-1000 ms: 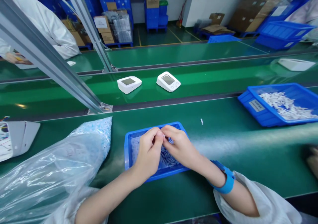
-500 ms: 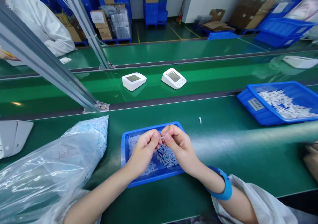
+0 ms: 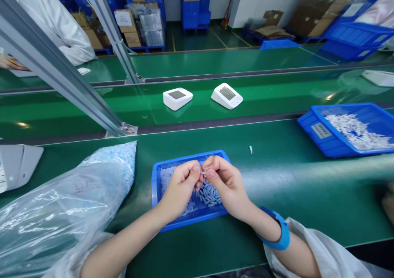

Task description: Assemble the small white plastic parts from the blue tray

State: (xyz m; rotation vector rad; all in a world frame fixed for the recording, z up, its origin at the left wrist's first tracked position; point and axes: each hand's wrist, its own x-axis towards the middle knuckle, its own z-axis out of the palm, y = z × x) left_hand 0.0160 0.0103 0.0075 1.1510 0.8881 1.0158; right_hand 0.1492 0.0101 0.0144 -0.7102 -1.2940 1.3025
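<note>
My left hand and my right hand meet fingertip to fingertip over a shallow blue tray. Between them they pinch a small white strip, mostly covered by the fingers. Under the hands, the tray holds many small light-blue strips on its right side. Whitish translucent pieces lie along its left side. A blue band circles my right wrist.
A clear plastic bag of pale blue pieces lies at left. One small white piece rests right of the tray. A blue bin holds white parts. Two white monitors sit on the green belt, beyond a metal post.
The two monitors have shifted right along the belt. My hands stay pinched together over the tray, with only a slight change of the fingers. The whole view has shifted slightly.
</note>
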